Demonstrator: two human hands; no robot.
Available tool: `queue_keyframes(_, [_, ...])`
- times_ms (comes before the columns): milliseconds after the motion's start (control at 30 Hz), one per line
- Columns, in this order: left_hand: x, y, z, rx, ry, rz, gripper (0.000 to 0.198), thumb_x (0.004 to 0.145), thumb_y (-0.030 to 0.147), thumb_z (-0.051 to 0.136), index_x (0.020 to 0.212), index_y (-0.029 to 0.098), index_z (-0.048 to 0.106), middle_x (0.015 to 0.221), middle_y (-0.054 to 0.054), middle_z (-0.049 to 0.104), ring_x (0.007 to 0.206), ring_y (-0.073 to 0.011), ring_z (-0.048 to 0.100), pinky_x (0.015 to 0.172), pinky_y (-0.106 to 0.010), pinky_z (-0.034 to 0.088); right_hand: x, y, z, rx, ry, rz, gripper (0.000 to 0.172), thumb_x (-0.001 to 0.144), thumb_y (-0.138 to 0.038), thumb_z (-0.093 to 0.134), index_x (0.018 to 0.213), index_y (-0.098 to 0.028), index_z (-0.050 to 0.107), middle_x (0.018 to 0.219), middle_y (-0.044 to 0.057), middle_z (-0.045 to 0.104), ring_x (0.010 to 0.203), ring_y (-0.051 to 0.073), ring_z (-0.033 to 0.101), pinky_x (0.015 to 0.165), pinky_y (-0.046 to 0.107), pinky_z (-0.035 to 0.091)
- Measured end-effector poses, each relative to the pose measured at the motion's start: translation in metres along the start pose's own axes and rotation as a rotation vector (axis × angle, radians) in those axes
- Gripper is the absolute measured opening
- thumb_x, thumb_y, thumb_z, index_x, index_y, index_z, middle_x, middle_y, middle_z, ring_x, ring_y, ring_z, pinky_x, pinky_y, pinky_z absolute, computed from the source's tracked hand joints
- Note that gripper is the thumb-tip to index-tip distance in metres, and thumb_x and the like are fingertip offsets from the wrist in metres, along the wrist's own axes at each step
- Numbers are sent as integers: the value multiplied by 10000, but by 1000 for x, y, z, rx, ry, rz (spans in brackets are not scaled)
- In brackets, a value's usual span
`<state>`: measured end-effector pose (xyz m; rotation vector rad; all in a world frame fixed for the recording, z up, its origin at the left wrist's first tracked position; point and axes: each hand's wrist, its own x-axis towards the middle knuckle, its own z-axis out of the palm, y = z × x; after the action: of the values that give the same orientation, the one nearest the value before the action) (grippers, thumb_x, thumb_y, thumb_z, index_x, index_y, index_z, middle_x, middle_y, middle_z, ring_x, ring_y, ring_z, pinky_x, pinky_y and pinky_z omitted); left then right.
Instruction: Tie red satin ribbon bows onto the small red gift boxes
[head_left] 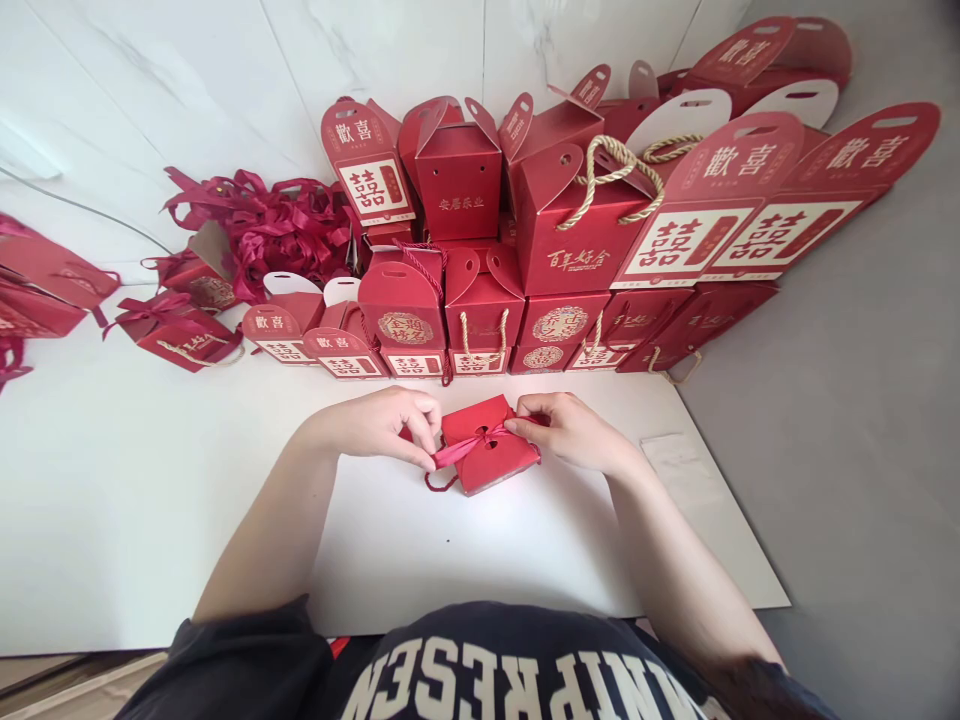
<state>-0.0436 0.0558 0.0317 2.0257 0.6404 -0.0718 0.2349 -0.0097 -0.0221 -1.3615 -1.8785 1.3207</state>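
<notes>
I see a white tiled wall (420,45), veined in grey, at the back — and in front of it a white tabletop (150,490), glaring softly near its middle. Plain grey surface (855,400) on my right; pale light throughout.

The left forearm (274,535) reached toward one o'clock, the right forearm (667,535) toward eleven. The left hand (390,425) pinched thumb against finger, tips toward four o'clock; the right hand (570,428) pinched too, tips toward nine.
</notes>
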Motion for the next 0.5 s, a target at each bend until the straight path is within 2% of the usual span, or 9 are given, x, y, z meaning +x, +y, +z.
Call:
queue_keyframes(67, [6, 3, 4, 11, 58, 155, 107, 772, 326, 756, 825, 250, 811, 1066, -79, 699, 935, -192, 631, 838, -284, 491, 1, 1, 1, 19, -8, 1, 331, 923, -428, 520, 689, -195, 517, 626, -33, 544, 565, 117, 458, 570, 246, 350])
queue_keyframes(100, [11, 3, 6, -5, 65, 219, 89, 779, 311, 754, 823, 260, 813, 1157, -85, 695, 1070, -227, 611, 955, -325, 463, 2, 2, 1, 28, -12, 1, 335, 925, -435, 517, 691, -195, 516, 624, -34, 542, 561, 116, 456, 569, 246, 350])
queue_keyframes(167, [22, 2, 14, -59, 43, 305, 74, 795, 293, 742, 805, 269, 812, 1236, -73, 691, 1271, -271, 520, 1150, -417, 298, 2, 2, 1, 39, -20, -3, 342, 927, -444, 516, 694, -194, 520, 619, -36, 537, 559, 115, 454, 573, 247, 353])
queue_keyframes(200, [27, 0, 18, -96, 38, 317, 76, 800, 296, 738, 797, 269, 809, 1197, -68, 715, 1294, -275, 512, 1200, -455, 194, 2, 3, 1, 43, -22, -5, 345, 926, -449, 519, 696, -193, 523, 617, -37, 535, 559, 115, 454, 575, 248, 354])
queue_keyframes(267, [37, -4, 26, -162, 83, 293, 83, 799, 311, 740, 789, 260, 804, 1052, -65, 766, 1209, -265, 593, 1228, -488, 36, 2, 3, 0, 61, -25, -4, 351, 923, -459, 526, 697, -190, 527, 620, -36, 535, 566, 116, 459, 582, 249, 359])
queue_keyframes(300, [41, -6, 29, -182, 131, 267, 85, 792, 317, 746, 787, 253, 803, 995, -61, 776, 1133, -250, 641, 1229, -483, -3, 2, 4, -1, 76, -29, -4, 360, 921, -469, 529, 694, -190, 525, 621, -35, 535, 569, 117, 462, 585, 249, 360])
queue_keyframes(400, [46, -10, 35, -185, 277, 174, 113, 789, 332, 745, 786, 235, 801, 954, -48, 773, 978, -193, 692, 1236, -446, 5, 1, 4, -6, 146, -81, -13, 389, 921, -503, 525, 692, -188, 520, 630, -26, 551, 598, 124, 480, 613, 254, 373])
queue_keyframes(500, [48, -12, 36, -184, 343, 134, 143, 807, 350, 722, 796, 231, 800, 957, -32, 772, 948, -170, 686, 1240, -432, 38, 0, 5, -13, 234, -153, -46, 389, 924, -507, 529, 721, -177, 560, 662, -9, 568, 644, 133, 501, 662, 268, 395])
